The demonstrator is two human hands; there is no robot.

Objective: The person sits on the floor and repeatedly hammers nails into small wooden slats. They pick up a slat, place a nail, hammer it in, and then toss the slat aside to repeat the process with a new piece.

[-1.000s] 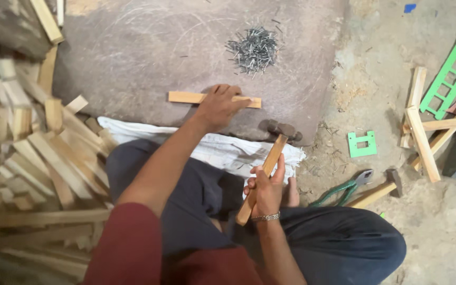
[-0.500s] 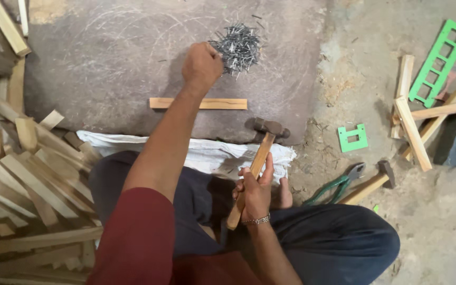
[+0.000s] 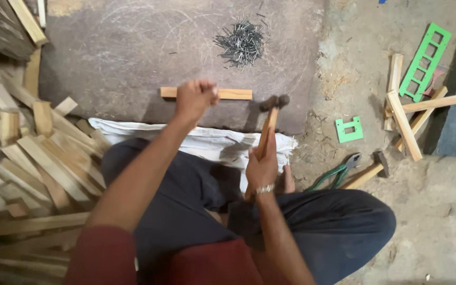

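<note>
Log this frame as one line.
left hand: closed above wood strip | right hand: gripping hammer | nail pile: on slab

I see pale tan wood strips (image 3: 32, 153) at left, dull grey nails (image 3: 241, 43) at top, bright green frames (image 3: 424, 62) at right, a white sack (image 3: 207, 142), and dark navy trousers (image 3: 333, 227).

A short, pale wooden strip (image 3: 207, 93) lies flat and crosswise on the grey stone slab (image 3: 106, 58), near the slab's front edge; its middle is hidden behind the left hand (image 3: 195, 97). A hammer (image 3: 268, 126) with a wooden handle and dark metal head stands tilted, head up, just right of the strip's right end, gripped low on the handle by the right hand (image 3: 261, 168). A loose heap of grey nails (image 3: 240, 43) lies on the slab beyond the strip
</note>
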